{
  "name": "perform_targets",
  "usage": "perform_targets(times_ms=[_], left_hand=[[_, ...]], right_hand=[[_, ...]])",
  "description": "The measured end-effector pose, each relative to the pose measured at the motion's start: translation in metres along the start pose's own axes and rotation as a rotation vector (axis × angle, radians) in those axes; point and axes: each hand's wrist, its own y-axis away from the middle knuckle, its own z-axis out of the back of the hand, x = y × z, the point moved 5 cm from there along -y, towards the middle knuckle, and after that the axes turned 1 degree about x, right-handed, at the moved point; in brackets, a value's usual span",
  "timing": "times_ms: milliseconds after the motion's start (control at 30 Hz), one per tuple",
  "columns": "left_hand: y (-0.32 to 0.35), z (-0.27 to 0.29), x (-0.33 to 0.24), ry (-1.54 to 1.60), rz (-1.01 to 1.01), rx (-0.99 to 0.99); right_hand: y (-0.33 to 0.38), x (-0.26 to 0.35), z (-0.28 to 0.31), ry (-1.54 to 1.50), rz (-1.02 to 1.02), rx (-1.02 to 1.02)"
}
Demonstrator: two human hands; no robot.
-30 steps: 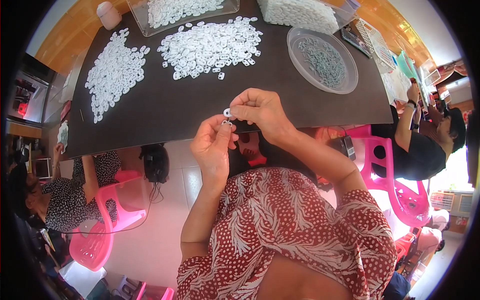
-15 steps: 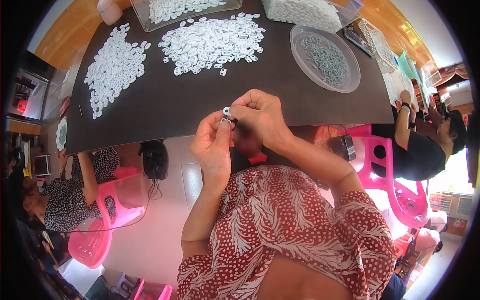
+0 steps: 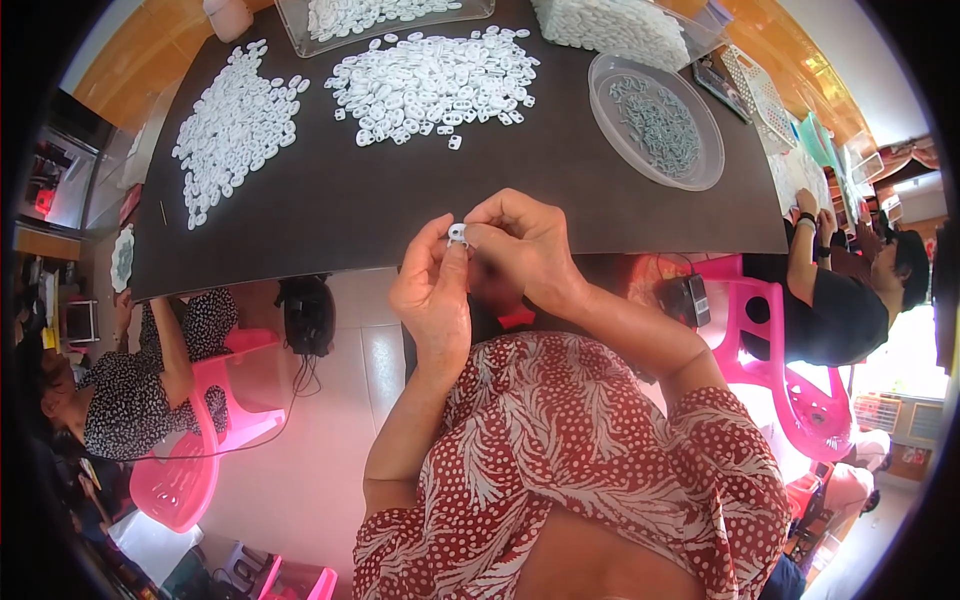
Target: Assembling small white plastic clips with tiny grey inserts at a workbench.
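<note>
While the near edge of the dark brown table (image 3: 330,205) is overlapped by both hands, a small white plastic piece (image 3: 457,231) is held up between them, just inside that edge in view. It is seen as rounded, with a dark opening; more white is shown at the left thumb tip, whether a separate piece cannot be told. It is clamped between thumb and fingers of the left hand (image 3: 436,295); its right side is pinched by the right hand (image 3: 535,255), whose fingertips are partly hidden.

Similar holed parts are heaped in a middle pile (image 3: 435,85) toward the table's far edge and in a left pile (image 3: 240,125) along its left end. Grey-green rod-like parts (image 3: 660,130) are held in a round clear tray (image 3: 708,165) near the table's right end.

Labels: a pale one is borne by the black box (image 3: 688,298) below the table's near edge, right side; print too small to be read.

Room: bare tabletop is left between piles and near edge, on both sides of the hands. Far edge is crowded by a clear bin (image 3: 610,30) and a clear rectangular tray (image 3: 485,12); right end by a phone (image 3: 722,92) and a white perforated basket (image 3: 760,97).
</note>
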Motion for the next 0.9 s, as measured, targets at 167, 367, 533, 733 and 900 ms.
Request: perform_targets(times_ms=[167,367,533,733,900], left_hand=[[0.001,-0.002,0.002,0.007,0.0,0.018],[0.004,-0.003,0.0,0.036,0.019,0.008],[0.009,-0.005,-0.002,0.055,-0.023,-0.055],[0.011,-0.007,-0.003,0.042,-0.033,-0.065],[0.011,-0.007,-0.004,0.103,0.0,-0.067]], right_hand=[[0.004,0.0,0.001,0.06,-0.005,0.003],[0.008,-0.003,0.004,0.059,0.005,0.008],[0.013,0.001,0.002,-0.014,0.006,-0.011],[0.017,0.005,0.002,0.191,0.167,-0.032],[0.02,0.019,0.001,0.411,0.361,-0.023]])
